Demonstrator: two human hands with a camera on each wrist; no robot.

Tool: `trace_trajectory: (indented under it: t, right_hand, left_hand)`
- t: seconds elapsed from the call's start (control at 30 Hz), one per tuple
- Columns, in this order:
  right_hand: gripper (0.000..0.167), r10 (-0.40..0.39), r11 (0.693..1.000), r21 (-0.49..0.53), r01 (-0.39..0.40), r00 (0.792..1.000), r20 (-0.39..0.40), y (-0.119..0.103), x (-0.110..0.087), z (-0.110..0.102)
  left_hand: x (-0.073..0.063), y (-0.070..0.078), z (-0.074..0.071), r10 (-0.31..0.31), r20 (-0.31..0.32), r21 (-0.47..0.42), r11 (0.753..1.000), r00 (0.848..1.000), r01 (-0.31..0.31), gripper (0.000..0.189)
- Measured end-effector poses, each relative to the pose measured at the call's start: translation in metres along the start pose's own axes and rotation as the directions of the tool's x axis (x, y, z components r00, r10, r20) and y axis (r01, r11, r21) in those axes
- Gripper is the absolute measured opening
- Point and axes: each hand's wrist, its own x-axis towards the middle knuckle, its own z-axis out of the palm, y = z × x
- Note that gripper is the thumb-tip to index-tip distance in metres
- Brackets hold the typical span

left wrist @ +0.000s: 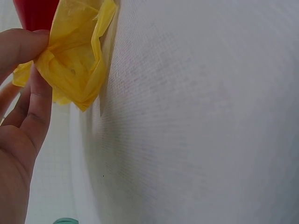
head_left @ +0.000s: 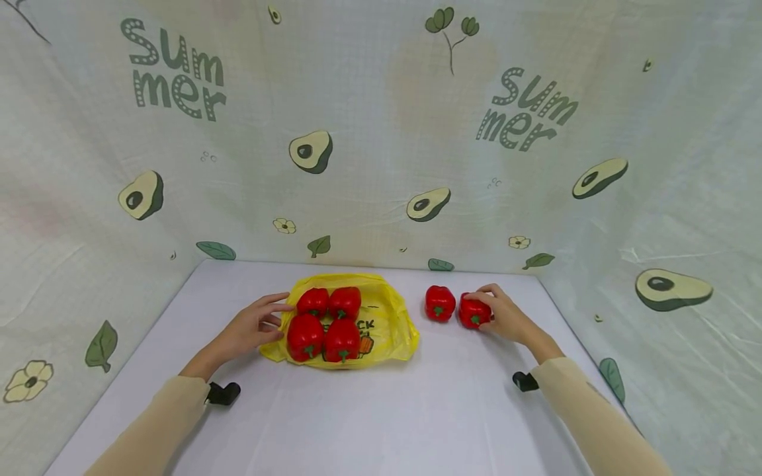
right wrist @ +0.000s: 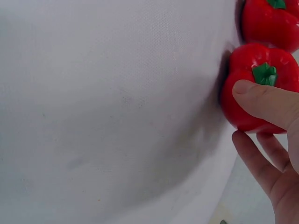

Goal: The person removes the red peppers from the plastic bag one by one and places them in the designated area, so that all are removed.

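Note:
In the head view, my right hand grips a red bell pepper on the table. The right wrist view shows the thumb on its side by the green stem, with fingers below. A second bell pepper stands just left of it. My left hand is at the left edge of a yellow plastic bag, its fingers loosely spread. In the left wrist view, thumb and fingertips are right at the bag's crumpled edge. Several bell peppers sit on the bag.
A white cloth covers the table. Behind and along both sides hangs a pale curtain printed with avocados, leaves and lettering. Black camera mounts stick out from both wrists over the table.

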Motion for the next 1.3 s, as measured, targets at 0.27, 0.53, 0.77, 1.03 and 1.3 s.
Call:
trace_trajectory:
  t: [0.27,0.53,0.77,1.03,1.3]
  right_hand:
    - [0.074,0.012,1.000,-0.016,-0.011,0.997,0.077,-0.009,-0.001,-0.010]
    - [0.072,-0.016,0.998,-0.058,0.019,0.999,0.043,-0.027,-0.004,-0.028]
    - [0.064,-0.096,0.994,-0.058,0.093,0.994,-0.051,-0.062,0.007,-0.037]
    - [0.061,-0.208,0.978,-0.012,0.208,0.970,-0.122,-0.116,0.026,-0.035]
    - [0.065,-0.209,0.976,0.045,0.215,0.972,-0.107,-0.164,0.048,-0.023]
  left_hand:
    - [0.000,-0.003,0.000,-0.002,-0.002,-0.008,1.000,1.000,0.002,0.053]
    - [0.002,-0.002,-0.001,0.001,0.002,-0.009,1.000,1.000,-0.001,0.054]
    - [0.001,-0.001,0.000,-0.007,0.002,0.000,1.000,1.000,0.007,0.054]
    - [0.001,-0.001,0.000,0.001,0.003,-0.008,1.000,1.000,-0.001,0.054]
    - [0.002,-0.002,0.000,-0.010,0.006,-0.005,1.000,1.000,0.010,0.055]
